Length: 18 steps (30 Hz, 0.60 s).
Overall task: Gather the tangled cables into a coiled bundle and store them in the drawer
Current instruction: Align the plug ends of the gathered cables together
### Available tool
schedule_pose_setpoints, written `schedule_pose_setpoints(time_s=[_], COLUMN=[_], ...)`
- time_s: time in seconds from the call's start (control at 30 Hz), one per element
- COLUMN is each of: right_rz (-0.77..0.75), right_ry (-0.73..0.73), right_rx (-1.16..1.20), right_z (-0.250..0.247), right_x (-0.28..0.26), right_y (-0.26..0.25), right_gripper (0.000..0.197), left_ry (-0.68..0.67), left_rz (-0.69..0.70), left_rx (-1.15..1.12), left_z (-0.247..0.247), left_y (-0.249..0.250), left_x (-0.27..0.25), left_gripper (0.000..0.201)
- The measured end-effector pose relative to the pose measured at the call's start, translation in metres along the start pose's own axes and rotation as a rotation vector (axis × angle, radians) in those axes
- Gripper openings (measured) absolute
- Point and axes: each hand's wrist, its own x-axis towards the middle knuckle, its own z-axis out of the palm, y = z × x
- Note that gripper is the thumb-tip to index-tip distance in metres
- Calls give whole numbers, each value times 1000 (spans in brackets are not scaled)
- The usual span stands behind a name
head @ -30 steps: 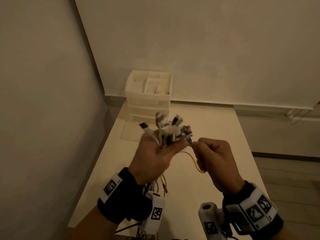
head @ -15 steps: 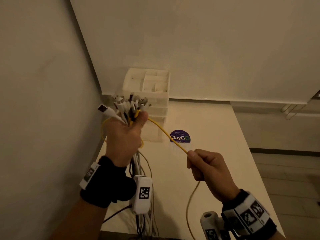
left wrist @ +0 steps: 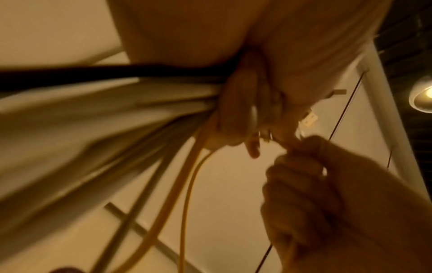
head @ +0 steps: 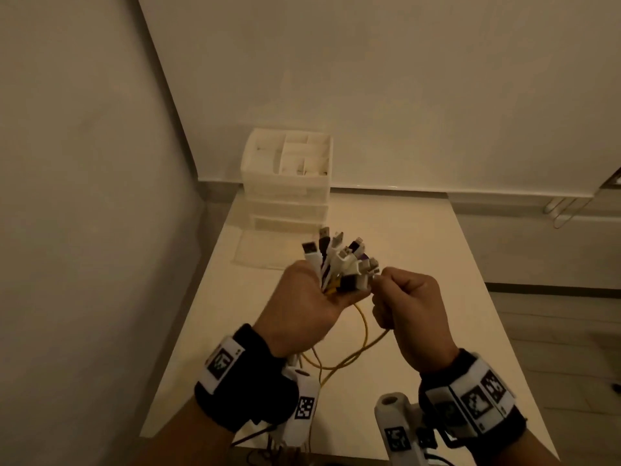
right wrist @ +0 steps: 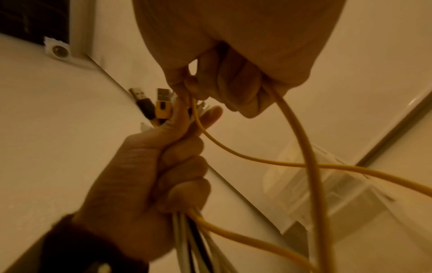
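While the left hand (head: pixel 302 307) grips the cables (head: pixel 339 264) by their plugs, the right hand (head: pixel 408 311) pinches the yellow cable (head: pixel 364 331), mid-coil; next loop it in.

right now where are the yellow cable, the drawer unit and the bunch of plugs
yellow cable (right wrist: pixel 245 157), right wrist view, on its hanging loop
drawer unit (head: pixel 285 186), head view, front wall
bunch of plugs (head: pixel 339 264), head view, white connector ends

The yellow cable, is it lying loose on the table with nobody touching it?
No: the right hand grips the yellow cable, and the left hand holds it in with the other cables.
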Motion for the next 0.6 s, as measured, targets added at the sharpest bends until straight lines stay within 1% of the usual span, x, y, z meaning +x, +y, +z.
schedule_pose_setpoints(time_s=[0.1,0.2,0.27,0.3,0.4,0.43,0.5,0.53,0.6], right_rz=[-21,-2,49,84,151,160,188,214,257], right_ry=[-39,-133,-187,-188,-159,-155,-152,-143,-148], right_rx=[3,12,60,86,94,61,-33,-79,-120], right_z=[3,2,0,-2,-14,-19,-28,-31,-33], right_x=[1,-7,-14,-17,-33,-41,-58,-65,-78], right_y=[-7,-3,3,6,21,26,37,41,47], right_gripper=[35,34,33,33,35,38,47,50,46], left_ry=[20,75,162,222,368,396,441,441,414], left_rz=[33,73,41,3,-106,-120,-130,-129,-133], left_rx=[-45,17,-13,-40,-240,-285,-312,-317,-317], left_z=[1,-4,-9,-14,-35,-44,-57,-60,-57], left_y=[-6,-3,-5,-8,-22,-25,-31,-32,-33], left_x=[0,-2,-1,0,7,8,10,10,7], left_gripper=[24,29,33,35,23,23,29,32,36])
